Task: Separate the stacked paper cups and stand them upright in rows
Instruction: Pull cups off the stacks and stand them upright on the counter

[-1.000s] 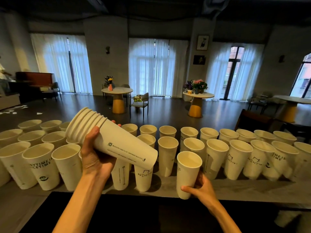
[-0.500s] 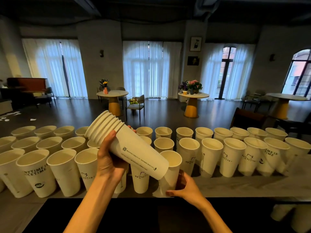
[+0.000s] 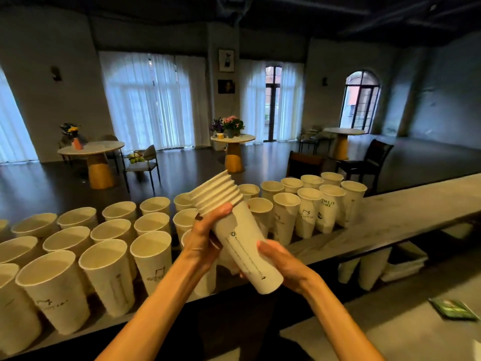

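I hold a stack of several nested white paper cups tilted in front of me, rims pointing up and left. My left hand grips the stack just under the rims. My right hand is wrapped around the bottom end of the outermost cup. Many single white cups stand upright in rows on the long grey counter, left and right of the stack; another group of standing cups lies behind my hands to the right.
The counter runs on to the right past the last cups. A lower grey surface at bottom right carries a green packet. More cups and a white bin sit on a shelf under the counter. Round tables and chairs stand in the room beyond.
My right hand let go of the single cup it set down on the counter and moved up onto the bottom of the stack. The view swung to the right.
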`<state>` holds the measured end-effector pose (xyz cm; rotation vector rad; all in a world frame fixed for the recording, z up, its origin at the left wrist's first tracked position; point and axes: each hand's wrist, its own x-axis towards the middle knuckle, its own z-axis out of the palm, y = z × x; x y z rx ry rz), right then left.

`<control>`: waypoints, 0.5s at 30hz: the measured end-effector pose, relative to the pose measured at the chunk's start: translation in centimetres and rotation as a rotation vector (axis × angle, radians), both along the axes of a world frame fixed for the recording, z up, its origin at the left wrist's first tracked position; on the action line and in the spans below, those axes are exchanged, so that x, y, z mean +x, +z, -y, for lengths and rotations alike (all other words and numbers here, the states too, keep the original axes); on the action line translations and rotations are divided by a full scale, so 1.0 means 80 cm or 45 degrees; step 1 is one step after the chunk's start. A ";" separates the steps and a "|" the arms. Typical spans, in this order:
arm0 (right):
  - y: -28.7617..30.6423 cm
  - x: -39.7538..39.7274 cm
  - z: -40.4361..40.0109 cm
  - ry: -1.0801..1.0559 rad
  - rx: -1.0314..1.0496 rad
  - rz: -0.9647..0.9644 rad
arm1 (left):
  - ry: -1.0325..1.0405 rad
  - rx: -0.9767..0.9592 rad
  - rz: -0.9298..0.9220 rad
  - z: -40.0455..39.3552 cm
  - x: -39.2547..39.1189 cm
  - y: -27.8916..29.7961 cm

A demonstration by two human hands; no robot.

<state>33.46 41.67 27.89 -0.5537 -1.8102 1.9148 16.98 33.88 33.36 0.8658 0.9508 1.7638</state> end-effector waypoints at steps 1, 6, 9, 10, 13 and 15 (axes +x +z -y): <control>-0.002 0.006 -0.007 -0.022 0.031 0.023 | 0.030 0.010 -0.009 -0.004 0.004 -0.002; -0.005 0.025 -0.051 -0.025 0.213 0.172 | 0.300 0.035 -0.068 -0.024 0.018 -0.009; -0.005 0.034 -0.077 -0.005 0.260 0.189 | 0.397 0.093 -0.113 -0.031 0.041 -0.005; -0.008 0.040 -0.085 -0.010 0.274 0.197 | 0.436 0.094 -0.096 -0.033 0.046 -0.004; -0.022 0.053 -0.112 -0.044 0.285 0.249 | 0.610 0.143 0.101 -0.028 0.045 0.011; -0.034 0.057 -0.124 -0.005 0.254 0.206 | 0.682 0.226 0.197 -0.017 0.030 0.024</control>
